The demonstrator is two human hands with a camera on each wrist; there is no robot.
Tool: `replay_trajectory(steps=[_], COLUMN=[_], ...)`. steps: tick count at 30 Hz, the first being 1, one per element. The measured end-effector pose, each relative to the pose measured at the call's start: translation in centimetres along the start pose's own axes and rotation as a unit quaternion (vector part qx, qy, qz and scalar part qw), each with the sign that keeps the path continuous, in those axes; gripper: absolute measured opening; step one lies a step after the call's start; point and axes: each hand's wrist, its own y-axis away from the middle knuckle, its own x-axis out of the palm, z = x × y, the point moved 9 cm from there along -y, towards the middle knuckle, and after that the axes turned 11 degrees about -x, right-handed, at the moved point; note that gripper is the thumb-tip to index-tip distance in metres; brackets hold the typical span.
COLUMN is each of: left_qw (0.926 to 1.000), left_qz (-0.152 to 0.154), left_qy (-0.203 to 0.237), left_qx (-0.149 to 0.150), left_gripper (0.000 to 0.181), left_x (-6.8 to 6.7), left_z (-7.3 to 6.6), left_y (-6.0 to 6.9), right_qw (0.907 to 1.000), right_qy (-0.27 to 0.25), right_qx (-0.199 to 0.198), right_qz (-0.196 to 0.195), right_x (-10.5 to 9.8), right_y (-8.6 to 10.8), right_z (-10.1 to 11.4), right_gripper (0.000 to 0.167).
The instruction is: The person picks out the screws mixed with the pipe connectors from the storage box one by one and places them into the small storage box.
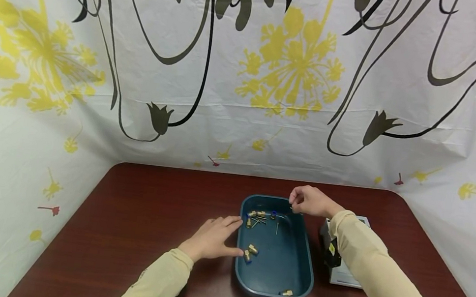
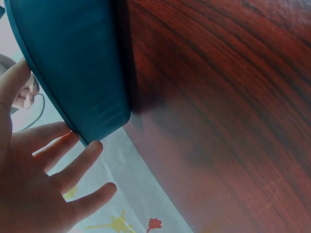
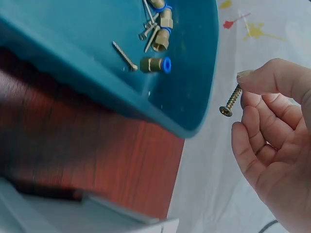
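A blue-green tray (image 1: 278, 272) stands on the table. My right hand (image 1: 309, 200) is over its far right corner, pinching a brass-coloured screw (image 3: 232, 100) between thumb and forefinger, head downward. My left hand (image 1: 214, 240) has its fingers spread and touches the tray's left rim with fingertips and thumb. Inside the tray's far end lie several loose screws (image 3: 125, 56) and brass fittings with blue rings (image 3: 155, 64). Two more brass fittings (image 1: 253, 249) rest near my left thumb, and another fitting (image 1: 287, 293) is in the near right corner.
Right of the tray, partly under my right forearm, is a white-and-grey box (image 1: 346, 277) with a black item (image 1: 327, 243) at its left side. The dark red wooden table (image 1: 145, 216) meets a patterned white cloth (image 1: 227, 92) behind.
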Motion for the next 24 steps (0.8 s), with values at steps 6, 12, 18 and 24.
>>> replay_trajectory(steps=[6, 12, 18, 24], left_qw=[1.0000, 1.0000, 1.0000, 1.0000], left_qz=[0.000, 0.001, 0.001, -0.002], left_qy=[0.001, 0.004, 0.004, 0.007], left_qx=[0.002, 0.002, 0.003, 0.004], left_gripper=[0.076, 0.076, 0.075, 0.075], left_x=[-0.1, -0.1, 0.0, 0.0], left_z=[-0.1, 0.0, 0.0, 0.1], left_y=[0.0, 0.1, 0.0, 0.0], right_qw=[0.9998, 0.9997, 0.9995, 0.9979], right_qy=[-0.008, 0.006, 0.017, 0.051], right_qx=[0.008, 0.010, 0.019, 0.030], right_qz=[-0.015, -0.020, -0.019, -0.025], right_x=[-1.3, -2.7, -3.9, -5.0], right_y=[1.3, 2.9, 4.5, 5.9], right_z=[-0.6, -0.8, -1.8, -2.7], right_gripper=[0.009, 0.008, 0.008, 0.008])
